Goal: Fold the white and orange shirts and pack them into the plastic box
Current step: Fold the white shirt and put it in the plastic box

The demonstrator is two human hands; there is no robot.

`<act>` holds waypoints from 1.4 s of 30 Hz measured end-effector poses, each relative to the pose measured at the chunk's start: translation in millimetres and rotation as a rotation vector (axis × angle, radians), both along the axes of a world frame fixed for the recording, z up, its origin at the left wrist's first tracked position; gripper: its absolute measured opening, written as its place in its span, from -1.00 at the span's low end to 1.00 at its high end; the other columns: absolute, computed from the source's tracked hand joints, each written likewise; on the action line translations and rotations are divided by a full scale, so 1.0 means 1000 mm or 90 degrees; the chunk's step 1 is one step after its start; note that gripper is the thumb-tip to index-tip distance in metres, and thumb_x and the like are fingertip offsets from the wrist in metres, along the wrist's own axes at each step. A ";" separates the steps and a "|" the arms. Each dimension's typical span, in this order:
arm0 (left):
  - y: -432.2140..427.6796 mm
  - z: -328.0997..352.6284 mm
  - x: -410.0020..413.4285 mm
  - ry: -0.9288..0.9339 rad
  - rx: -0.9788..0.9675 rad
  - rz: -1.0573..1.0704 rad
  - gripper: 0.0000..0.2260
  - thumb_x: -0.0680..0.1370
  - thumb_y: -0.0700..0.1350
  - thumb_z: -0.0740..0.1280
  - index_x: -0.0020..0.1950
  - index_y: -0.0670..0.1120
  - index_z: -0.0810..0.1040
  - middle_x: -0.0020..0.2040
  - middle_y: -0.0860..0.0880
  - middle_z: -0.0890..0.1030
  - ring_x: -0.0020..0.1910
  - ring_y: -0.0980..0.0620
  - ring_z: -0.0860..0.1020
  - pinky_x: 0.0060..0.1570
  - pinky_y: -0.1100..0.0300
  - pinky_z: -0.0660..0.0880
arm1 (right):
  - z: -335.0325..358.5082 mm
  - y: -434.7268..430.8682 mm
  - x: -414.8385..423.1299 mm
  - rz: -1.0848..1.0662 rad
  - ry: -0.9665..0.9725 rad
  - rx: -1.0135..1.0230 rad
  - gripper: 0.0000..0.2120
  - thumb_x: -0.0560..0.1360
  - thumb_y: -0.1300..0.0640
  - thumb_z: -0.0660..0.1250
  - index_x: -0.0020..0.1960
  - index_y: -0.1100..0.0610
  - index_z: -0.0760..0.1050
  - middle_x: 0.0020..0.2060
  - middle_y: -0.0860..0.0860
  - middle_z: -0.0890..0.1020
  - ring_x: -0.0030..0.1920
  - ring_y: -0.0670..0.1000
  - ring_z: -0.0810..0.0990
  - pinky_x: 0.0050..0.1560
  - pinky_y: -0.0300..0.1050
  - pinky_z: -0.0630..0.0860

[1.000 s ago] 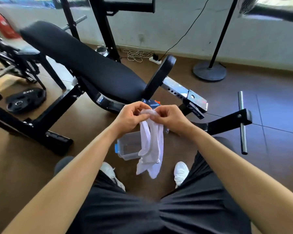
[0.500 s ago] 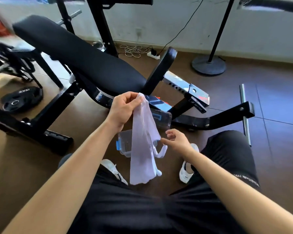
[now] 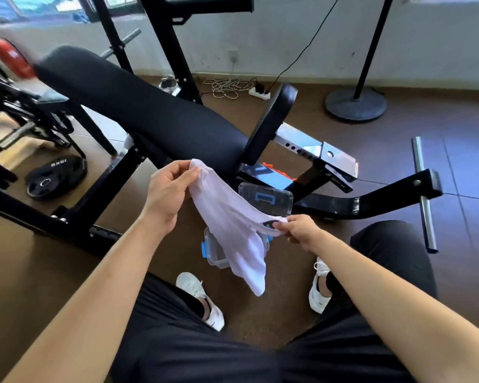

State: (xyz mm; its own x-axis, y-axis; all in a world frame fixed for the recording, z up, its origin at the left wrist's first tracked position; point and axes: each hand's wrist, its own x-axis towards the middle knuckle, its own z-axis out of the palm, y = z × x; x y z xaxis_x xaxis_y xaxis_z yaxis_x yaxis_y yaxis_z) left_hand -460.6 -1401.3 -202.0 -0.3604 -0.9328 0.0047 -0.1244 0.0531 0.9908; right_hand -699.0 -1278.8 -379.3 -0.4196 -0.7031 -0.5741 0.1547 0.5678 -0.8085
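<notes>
White shirt [image 3: 233,230]: held in the air between both hands, in front of the seated person's knees and clear of the floor.

Left hand [image 3: 169,189]: raised, with fingers and thumb curled and pinching the upper edge of the cloth.

Right hand [image 3: 299,230]: lower and to the right. Thumb and fingertips pinch a narrow edge of the same cloth, and the other fingers are loosely bent.

The shirt runs on a slant from the left hand down to the right hand. The rest hangs loose, its lowest tip between the two white shoes [image 3: 199,299].

Plastic box [image 3: 213,252]: clear, with a blue latch, standing on the brown floor [image 3: 39,272] directly behind the hanging shirt, which hides most of it. Its contents cannot be told.

Lid [image 3: 266,200]: clear with a blue handle, just beyond the box and near the foot of the black bench [image 3: 150,111]. Whether it lies flat or leans cannot be told.

Orange fabric [image 3: 277,168]: a small patch shows under the bench frame, mostly hidden.

A weight plate [image 3: 56,176] lies on the floor at left, well apart from the box.
</notes>
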 end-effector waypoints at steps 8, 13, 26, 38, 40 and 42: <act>-0.053 -0.039 0.011 -0.066 0.159 0.111 -0.93 0.56 -0.09 0.43 -0.08 -0.07 0.66 -0.04 -0.15 0.67 -0.10 -0.08 0.61 -0.01 -0.02 0.53 | 0.071 0.010 -0.057 -0.080 -0.201 -0.200 -0.29 0.10 -0.01 0.70 0.17 0.22 0.61 0.02 0.13 0.65 0.02 0.10 0.59 0.09 -0.02 0.52; -0.064 -0.051 0.012 -0.087 0.194 0.110 -0.96 0.55 -0.17 0.44 -0.10 -0.09 0.64 -0.10 -0.09 0.67 -0.19 0.01 0.63 -0.26 0.24 0.58 | 0.097 0.004 -0.065 -0.110 0.060 -0.204 -0.93 0.48 0.16 0.51 -0.12 0.08 0.62 -0.14 0.05 0.66 -0.08 0.04 0.59 0.00 -0.04 0.52; -0.058 -0.052 0.022 0.056 0.152 0.121 -0.84 0.54 -0.17 0.47 -0.18 -0.06 0.52 -0.21 -0.03 0.55 -0.25 0.08 0.51 -0.14 0.23 0.51 | 0.150 0.003 -0.067 -0.182 0.172 -0.329 -0.81 0.42 0.23 0.56 -0.16 0.13 0.54 -0.26 0.05 0.61 -0.22 0.01 0.56 -0.06 -0.05 0.60; -0.063 -0.030 0.001 -0.006 0.119 0.049 -0.88 0.53 -0.07 0.48 0.01 -0.08 0.68 -0.04 -0.10 0.65 -0.06 -0.06 0.58 -0.15 0.15 0.57 | 0.162 -0.005 -0.083 -0.161 0.361 -0.204 -0.85 0.42 0.01 0.54 -0.26 0.02 0.64 -0.28 0.02 0.67 -0.29 -0.02 0.59 -0.07 0.20 0.68; -0.059 -0.029 -0.004 -0.008 0.121 0.109 -0.89 0.51 -0.04 0.49 -0.14 -0.06 0.66 -0.10 -0.10 0.64 -0.10 -0.06 0.57 -0.15 0.10 0.58 | 0.166 -0.003 -0.074 -0.187 0.333 -0.211 -0.88 0.45 0.05 0.51 -0.23 0.06 0.64 -0.25 0.05 0.66 -0.25 0.01 0.59 -0.06 0.18 0.69; -0.050 -0.026 -0.010 -0.002 0.124 0.158 -0.86 0.50 -0.03 0.51 -0.16 -0.07 0.64 -0.14 -0.09 0.63 -0.13 -0.03 0.58 -0.17 0.09 0.58 | 0.167 0.000 -0.062 -0.198 0.286 -0.215 -0.87 0.49 0.12 0.48 -0.16 0.18 0.65 -0.23 0.08 0.64 -0.22 0.05 0.59 -0.09 0.10 0.70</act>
